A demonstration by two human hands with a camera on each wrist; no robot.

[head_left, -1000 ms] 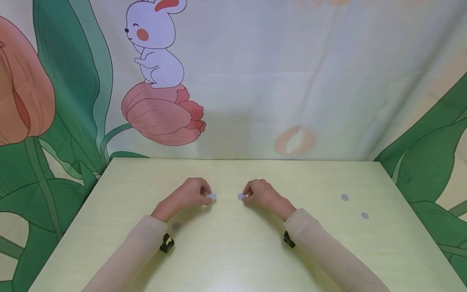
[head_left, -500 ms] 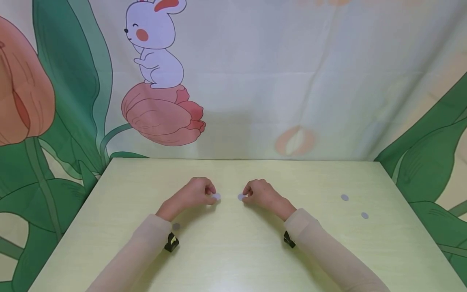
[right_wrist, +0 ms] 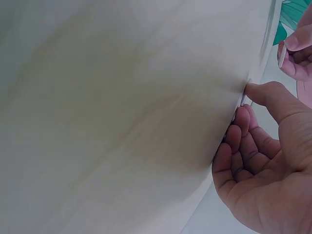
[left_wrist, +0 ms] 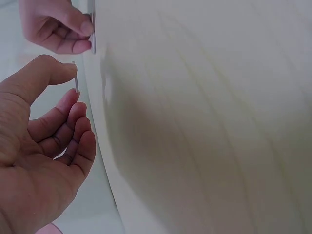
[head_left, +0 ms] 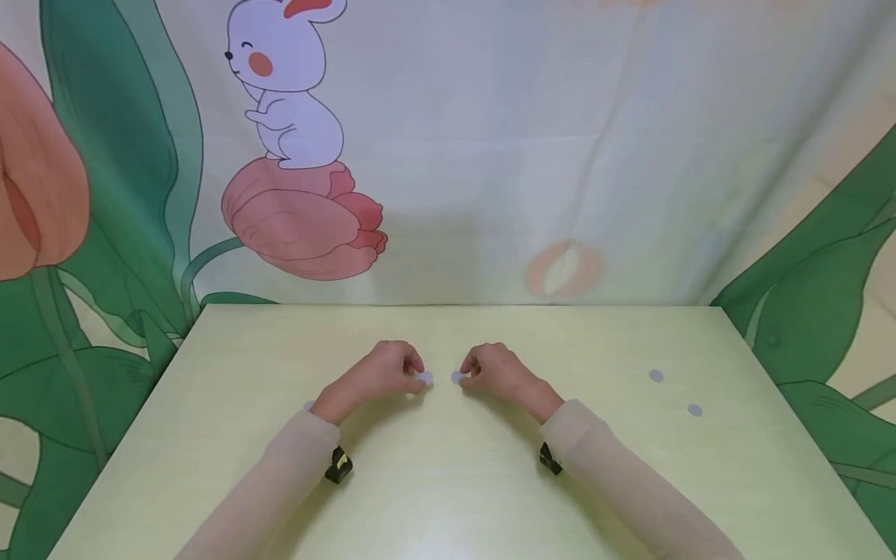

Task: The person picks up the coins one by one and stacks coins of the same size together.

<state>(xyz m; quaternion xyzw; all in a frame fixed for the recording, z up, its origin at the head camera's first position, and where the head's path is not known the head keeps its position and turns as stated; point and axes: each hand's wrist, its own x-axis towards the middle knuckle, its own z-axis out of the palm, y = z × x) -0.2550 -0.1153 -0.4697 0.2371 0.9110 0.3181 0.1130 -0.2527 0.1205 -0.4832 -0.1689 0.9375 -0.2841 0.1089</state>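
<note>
My left hand (head_left: pixel 381 369) pinches a small, thin, pale grey disc (head_left: pixel 427 377) between thumb and fingertip. Seen edge-on in the left wrist view, that disc (left_wrist: pixel 76 78) stands upright, the other fingers curled below. Facing it across a narrow gap, my right hand (head_left: pixel 502 373) pinches a similar disc (head_left: pixel 456 377). In the right wrist view the right hand's fingertips lie right at the table surface, and its disc (right_wrist: pixel 243 97) shows only as a thin edge. The two discs are apart, almost level with each other, near the middle of the table's far half.
Two more pale discs lie on the table at right, one farther back (head_left: pixel 656 376) and one nearer (head_left: pixel 694 410). Another disc (head_left: pixel 309 405) peeks out beside my left wrist. Beyond the table's far edge hangs a printed curtain (head_left: pixel 448 155) with a rabbit and tulips.
My left hand has moved right with its disc, narrowing the gap to the right hand's disc. Its forearm now hides one table disc and uncovers another. The head view has shifted slightly.
</note>
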